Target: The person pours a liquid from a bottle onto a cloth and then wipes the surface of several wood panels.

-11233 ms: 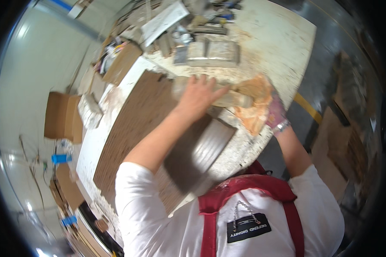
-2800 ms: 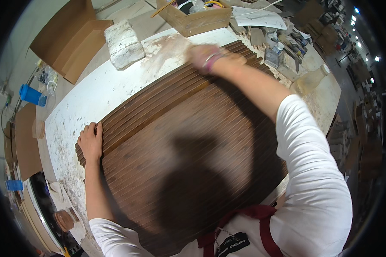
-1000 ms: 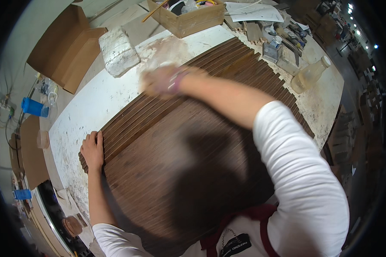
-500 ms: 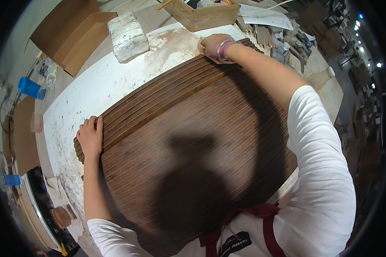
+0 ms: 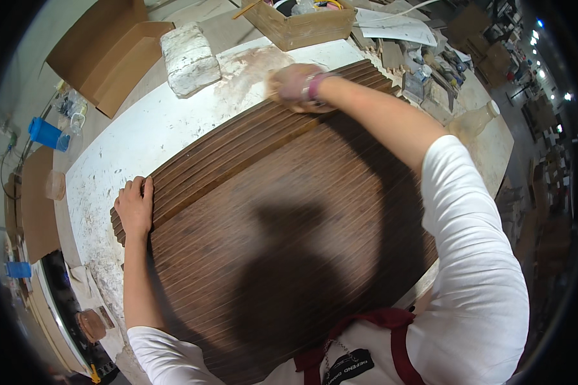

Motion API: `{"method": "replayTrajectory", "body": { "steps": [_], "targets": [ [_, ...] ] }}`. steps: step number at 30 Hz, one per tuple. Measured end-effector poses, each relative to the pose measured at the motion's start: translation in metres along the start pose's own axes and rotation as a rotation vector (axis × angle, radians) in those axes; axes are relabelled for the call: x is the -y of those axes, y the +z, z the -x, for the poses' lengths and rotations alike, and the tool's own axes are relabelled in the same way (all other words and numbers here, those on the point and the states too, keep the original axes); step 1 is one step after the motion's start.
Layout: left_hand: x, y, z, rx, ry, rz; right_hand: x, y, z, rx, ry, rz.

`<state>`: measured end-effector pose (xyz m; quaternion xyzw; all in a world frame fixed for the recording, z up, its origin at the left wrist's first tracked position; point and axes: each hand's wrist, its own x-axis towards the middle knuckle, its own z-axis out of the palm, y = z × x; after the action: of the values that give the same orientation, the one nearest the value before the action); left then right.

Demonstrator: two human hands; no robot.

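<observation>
My left hand [image 5: 135, 206] lies flat, fingers spread, on the slatted panel [image 5: 282, 224] covering the white table [image 5: 135, 138]. My right hand [image 5: 293, 86], blurred, presses its far edge; its grip I cannot tell.

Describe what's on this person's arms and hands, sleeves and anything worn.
Both arms wear white sleeves pushed up above the elbows, leaving the forearms bare. The left hand has no glove or ring showing. The right hand is blurred, with a pink band on its wrist.

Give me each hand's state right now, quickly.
Left hand: open, flat on the left edge of the dark slatted wood panel.
Right hand: blurred at the panel's far edge; open or closed cannot be told.
</observation>
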<state>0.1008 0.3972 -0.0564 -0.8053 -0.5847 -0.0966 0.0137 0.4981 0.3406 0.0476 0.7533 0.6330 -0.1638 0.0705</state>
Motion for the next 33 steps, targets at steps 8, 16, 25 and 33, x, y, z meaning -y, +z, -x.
{"method": "replayTrajectory", "body": {
  "steps": [8,16,25,33],
  "targets": [
    [-0.006,0.0,-0.002,-0.006,0.034,0.037,-0.073,0.021,-0.025,-0.14,0.073,0.065],
    [-0.004,-0.003,0.003,-0.019,0.019,0.024,-0.101,0.029,-0.019,-0.255,0.036,-0.016],
    [0.0,-0.005,0.003,0.003,-0.004,0.041,-0.045,0.029,-0.045,-0.076,0.017,0.174],
    [-0.01,-0.004,0.001,-0.01,0.005,0.041,-0.068,0.034,-0.025,-0.209,0.012,-0.008]
  ]
}}
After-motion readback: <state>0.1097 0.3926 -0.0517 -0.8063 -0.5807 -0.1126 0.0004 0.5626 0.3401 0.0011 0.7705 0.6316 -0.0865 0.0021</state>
